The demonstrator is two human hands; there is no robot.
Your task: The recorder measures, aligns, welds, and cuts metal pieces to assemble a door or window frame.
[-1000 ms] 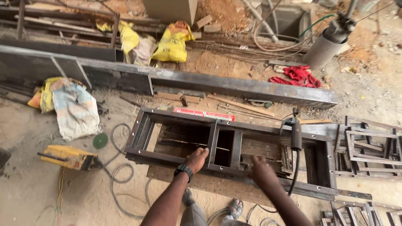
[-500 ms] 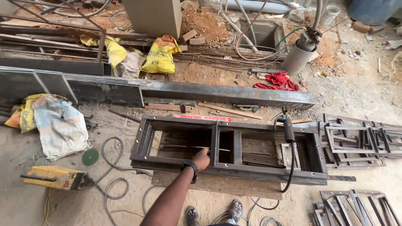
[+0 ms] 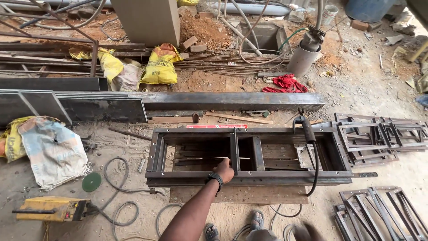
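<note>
One long rectangular steel frame lies flat on a pale wooden board at the middle of the dusty ground; its dark, scaled bars form open compartments split by upright dividers, and thin flat strips run across inside it. The left hand, a black watch at the wrist, rests on the frame's near rail beside the central divider, fingers curled loosely against the metal, gripping nothing that can be made out; the right hand is only a blur at the bottom edge, below the frame, and whether it is wide or closed cannot be told. A black-handled welding holder lies over the frame's right part, its cable looping down past the near rail. Just behind the frame lie a thin red-and-white bar and wooden slats; farther behind runs a long dark steel beam. To the right of the frame sit smaller welded frames, angular and grey. To the left of the frame lie a round green disc, a crumpled white sack and a boxy yellow machine with coiled cables. Well behind the frame are yellow sacks, a red cloth and a grey cylinder.
</note>
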